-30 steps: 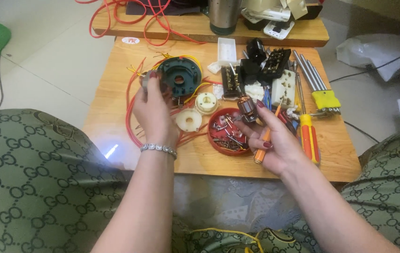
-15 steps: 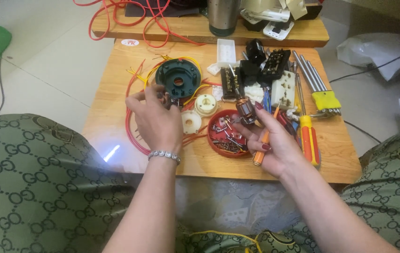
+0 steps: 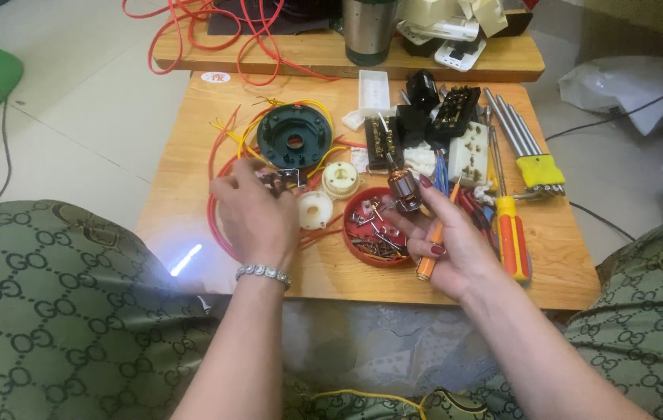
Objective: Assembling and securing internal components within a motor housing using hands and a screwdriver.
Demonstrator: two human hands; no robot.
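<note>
Low wooden table (image 3: 191, 179), seen from above by the head camera.

Left hand (image 3: 255, 214): over the left-centre of the table, fingers curled and pinching a small metal part (image 3: 289, 178) with thin wires, at the near edge of the dark green round housing (image 3: 294, 138). The housing lies flat, ringed by yellow and red wires (image 3: 219, 167).

Right hand (image 3: 444, 241): over the near right of the table. Thumb and fingertips grasp a small copper-wound armature (image 3: 404, 189), held just above the far rim of the red lid (image 3: 356, 237) full of screws. An orange-handled screwdriver (image 3: 432, 245) is tucked under the same fingers, across the palm.

Between the hands: two white round plastic parts (image 3: 328, 194), just right of the left hand.

Right side: white socket block (image 3: 468, 153), a second orange-and-yellow screwdriver (image 3: 509, 233), a set of hex keys in a yellow holder (image 3: 530, 152). Far shelf: metal cup (image 3: 368, 31).
</note>
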